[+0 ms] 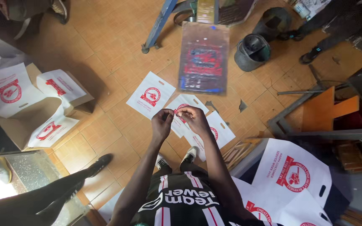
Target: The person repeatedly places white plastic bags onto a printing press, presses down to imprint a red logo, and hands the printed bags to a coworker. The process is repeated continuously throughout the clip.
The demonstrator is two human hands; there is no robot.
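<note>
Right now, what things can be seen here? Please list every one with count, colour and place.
bags: several, white with red print, on floor, in box and at lower right
box: one, brown, left
screen frame: one, dark with red and blue, floor at top
buckets: two, dark, upper right
floor: orange-brown tiles
other person's leg: dark, lower left
left hand: fingers pinching a small red piece
right hand: fingers on same piece

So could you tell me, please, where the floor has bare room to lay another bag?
Bare tile lies between the cardboard box and the white bags before the hands. Crowded: around the printing screen, bucket and metal frame.
</note>
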